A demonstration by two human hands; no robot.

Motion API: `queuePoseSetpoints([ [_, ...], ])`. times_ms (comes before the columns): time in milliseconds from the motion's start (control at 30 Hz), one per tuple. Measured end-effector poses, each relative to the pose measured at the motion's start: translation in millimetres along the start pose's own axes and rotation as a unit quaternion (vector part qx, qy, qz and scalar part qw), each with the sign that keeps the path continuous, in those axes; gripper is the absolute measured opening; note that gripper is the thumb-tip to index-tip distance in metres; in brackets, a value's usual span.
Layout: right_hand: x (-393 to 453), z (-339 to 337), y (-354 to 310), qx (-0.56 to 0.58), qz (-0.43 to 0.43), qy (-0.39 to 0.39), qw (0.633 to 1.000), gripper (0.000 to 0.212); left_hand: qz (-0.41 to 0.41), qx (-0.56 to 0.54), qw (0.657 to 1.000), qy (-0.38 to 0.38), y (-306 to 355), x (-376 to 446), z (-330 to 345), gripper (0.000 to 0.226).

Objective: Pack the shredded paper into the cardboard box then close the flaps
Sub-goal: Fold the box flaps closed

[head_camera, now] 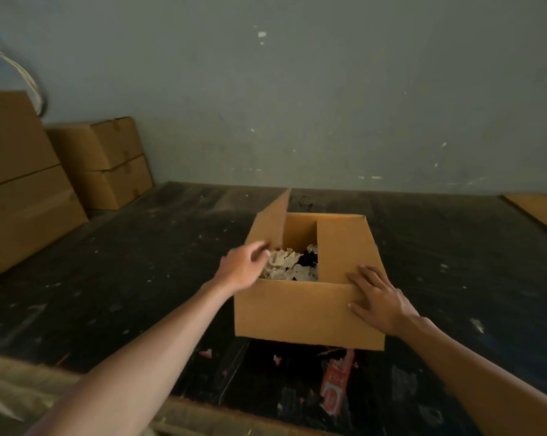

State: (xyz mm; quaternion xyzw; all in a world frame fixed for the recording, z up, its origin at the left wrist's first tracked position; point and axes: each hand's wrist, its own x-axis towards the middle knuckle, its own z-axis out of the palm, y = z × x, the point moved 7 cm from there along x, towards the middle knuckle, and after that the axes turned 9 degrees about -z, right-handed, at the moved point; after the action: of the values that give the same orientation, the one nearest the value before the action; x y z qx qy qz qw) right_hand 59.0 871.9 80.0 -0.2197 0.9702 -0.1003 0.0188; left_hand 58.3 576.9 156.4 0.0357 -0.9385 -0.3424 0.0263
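On a dark, scuffed table (140, 253) against a grey wall, the cardboard box (300, 309) sits with shredded paper (286, 265) visible inside. The right hand (380, 298) lies flat, fingers spread, on the folded-down right flap (344, 247). The left hand (245, 267), arm outstretched, reaches the upright left flap (273, 223), fingers loosely curled; its grip is blurred.
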Motion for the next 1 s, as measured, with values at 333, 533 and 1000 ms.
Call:
queuePoseSetpoints([
  [333, -39.3, -2.5, 22.0, -0.137, -0.054, -0.039, 0.988, 0.105, -0.013, 0.225, 0.968, -0.112, -31.7, -3.2, 50.9, 0.051],
  [533, -44.2, -9.6, 38.2, -0.096, -0.064, -0.016, 0.993, 0.085, -0.113, 0.078, 0.976, -0.171, -46.7, 3.1, 34.5, 0.07],
  [1000, -42.4, -27.4, 48.9, 0.268, 0.049, 0.207, 0.94, 0.03, -0.202, -0.405, 0.87, -0.195, -67.1, 21.2, -1.7, 0.094],
])
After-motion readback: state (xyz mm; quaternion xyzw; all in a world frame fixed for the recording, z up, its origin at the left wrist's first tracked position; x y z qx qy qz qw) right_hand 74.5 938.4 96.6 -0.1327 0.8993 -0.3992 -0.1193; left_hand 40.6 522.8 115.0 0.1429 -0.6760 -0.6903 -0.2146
